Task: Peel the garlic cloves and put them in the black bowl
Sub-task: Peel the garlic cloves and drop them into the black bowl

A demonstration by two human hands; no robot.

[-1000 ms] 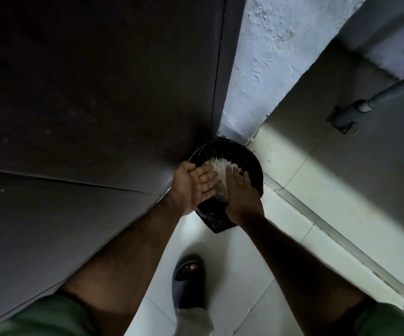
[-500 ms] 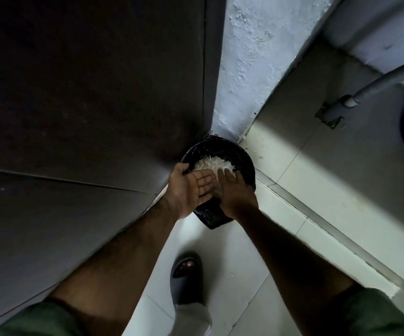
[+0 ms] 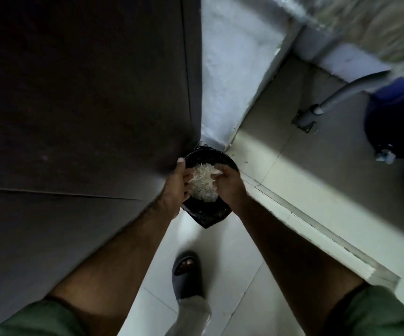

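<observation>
Both hands, left hand (image 3: 175, 184) and right hand (image 3: 229, 184), cup garlic peels (image 3: 203, 183) in their grip over a black container (image 3: 205, 215).

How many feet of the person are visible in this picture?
1. A single foot in a dark slipper stands on the pale tiled floor, below the black container and between the two forearms. The other foot is out of view.
</observation>
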